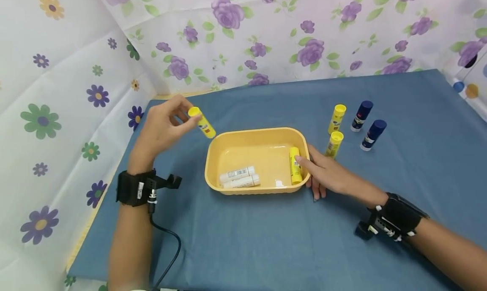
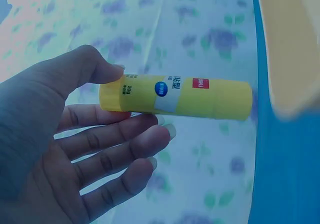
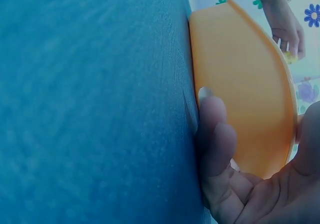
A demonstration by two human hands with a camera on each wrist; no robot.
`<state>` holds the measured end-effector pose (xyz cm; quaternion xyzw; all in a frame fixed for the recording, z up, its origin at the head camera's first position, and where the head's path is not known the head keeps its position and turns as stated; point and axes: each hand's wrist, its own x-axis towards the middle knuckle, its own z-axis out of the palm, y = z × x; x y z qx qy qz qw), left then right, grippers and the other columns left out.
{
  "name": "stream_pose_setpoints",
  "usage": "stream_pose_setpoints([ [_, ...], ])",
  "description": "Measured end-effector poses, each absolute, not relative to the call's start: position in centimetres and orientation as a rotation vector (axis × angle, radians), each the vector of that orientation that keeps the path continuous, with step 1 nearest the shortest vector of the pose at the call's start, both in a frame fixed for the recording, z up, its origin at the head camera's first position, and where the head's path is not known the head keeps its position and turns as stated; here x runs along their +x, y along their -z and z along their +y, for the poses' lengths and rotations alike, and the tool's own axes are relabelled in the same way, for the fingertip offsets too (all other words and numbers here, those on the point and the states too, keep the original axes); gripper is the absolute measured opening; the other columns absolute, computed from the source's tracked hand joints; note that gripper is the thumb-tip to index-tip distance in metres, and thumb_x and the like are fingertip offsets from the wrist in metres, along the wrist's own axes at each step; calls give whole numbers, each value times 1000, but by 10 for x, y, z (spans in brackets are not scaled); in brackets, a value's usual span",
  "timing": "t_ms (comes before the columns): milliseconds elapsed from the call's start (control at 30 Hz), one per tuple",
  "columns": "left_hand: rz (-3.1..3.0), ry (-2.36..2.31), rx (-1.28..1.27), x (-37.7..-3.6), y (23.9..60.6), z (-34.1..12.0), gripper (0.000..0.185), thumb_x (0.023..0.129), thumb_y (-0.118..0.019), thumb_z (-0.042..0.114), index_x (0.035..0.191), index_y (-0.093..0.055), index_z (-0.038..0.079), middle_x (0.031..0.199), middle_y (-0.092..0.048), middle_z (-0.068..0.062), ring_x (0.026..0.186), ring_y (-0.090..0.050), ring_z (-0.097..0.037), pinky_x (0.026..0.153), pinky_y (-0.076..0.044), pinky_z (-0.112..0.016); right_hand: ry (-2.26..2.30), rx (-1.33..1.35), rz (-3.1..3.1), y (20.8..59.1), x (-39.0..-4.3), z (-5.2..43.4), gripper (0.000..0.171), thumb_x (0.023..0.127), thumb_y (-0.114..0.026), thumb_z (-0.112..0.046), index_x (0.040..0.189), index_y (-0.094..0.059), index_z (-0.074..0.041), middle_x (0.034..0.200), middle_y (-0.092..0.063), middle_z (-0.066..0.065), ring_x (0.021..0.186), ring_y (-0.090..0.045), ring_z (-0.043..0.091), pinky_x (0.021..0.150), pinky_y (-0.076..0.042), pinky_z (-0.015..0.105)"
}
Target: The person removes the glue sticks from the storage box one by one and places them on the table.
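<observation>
My left hand (image 1: 163,124) pinches a yellow glue stick (image 1: 206,126) between thumb and forefinger near one end, tilted just above the tray's left back corner. In the left wrist view the glue stick (image 2: 185,96) lies sideways, the other fingers loosely bent below it. A shallow yellow plastic tray (image 1: 251,149) sits on the table. My right hand (image 1: 329,172) grips its right wall, thumb over the rim and fingers outside, as the right wrist view shows against the tray's wall (image 3: 245,79). Inside the tray lie a yellow glue stick (image 1: 294,168) at the right and two white glue sticks (image 1: 237,174) at the front left.
Right of the tray, two yellow glue sticks (image 1: 336,118) and two navy-capped glue sticks (image 1: 362,115) stand upright on the blue tablecloth (image 1: 243,240). Flowered sheets (image 1: 266,42) hang behind and at the left. A black cable (image 1: 176,240) trails from the left wrist camera.
</observation>
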<state>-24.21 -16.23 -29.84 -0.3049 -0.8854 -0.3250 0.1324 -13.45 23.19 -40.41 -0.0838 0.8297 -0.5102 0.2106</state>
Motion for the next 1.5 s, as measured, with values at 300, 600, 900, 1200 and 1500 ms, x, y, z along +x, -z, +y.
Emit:
stream_pose_setpoints([
  [300, -2773, 728, -497, -271, 325, -200, 27, 95, -72, 34, 102, -64, 8, 93, -72, -12, 81, -65, -28, 83, -41, -53, 1405, -246, 2300, 399, -137, 232, 67, 107, -39, -53, 160, -9, -23, 79, -62, 17, 50, -64, 34, 45, -52, 47],
  [600, -2828, 601, -405, -280, 334, -219, 29, 96, -70, 32, 106, -62, 6, 96, -71, -17, 82, -66, -34, 72, -47, -50, 1393, -270, 2310, 392, -143, 230, 69, 107, -39, -54, 161, -8, -24, 80, -61, 17, 50, -65, 34, 45, -52, 47],
  [900, -2934, 630, -370, -276, 338, -229, 47, 97, -69, 37, 128, -57, 3, 105, -71, -24, 81, -66, -36, 71, -48, -51, 1376, -286, 2298, 389, -145, 228, 67, 107, -39, -55, 159, -13, -22, 80, -61, 18, 51, -65, 35, 46, -53, 47],
  [1200, -2873, 690, -413, -261, 321, -224, 54, 98, -66, 43, 135, -57, 5, 97, -66, -20, 77, -61, -32, 66, -46, -46, 1369, -278, 2299, 393, -140, 227, 67, 106, -40, -55, 158, -15, -22, 79, -61, 17, 50, -64, 34, 46, -53, 47],
  [1500, -2812, 904, -1043, -244, 323, -151, 17, 101, -65, 29, 110, -70, 15, 85, -69, -6, 68, -60, -17, 63, -49, -35, 1369, -229, 2309, 402, -131, 230, 69, 106, -41, -56, 159, -13, -23, 78, -62, 16, 50, -64, 33, 46, -53, 46],
])
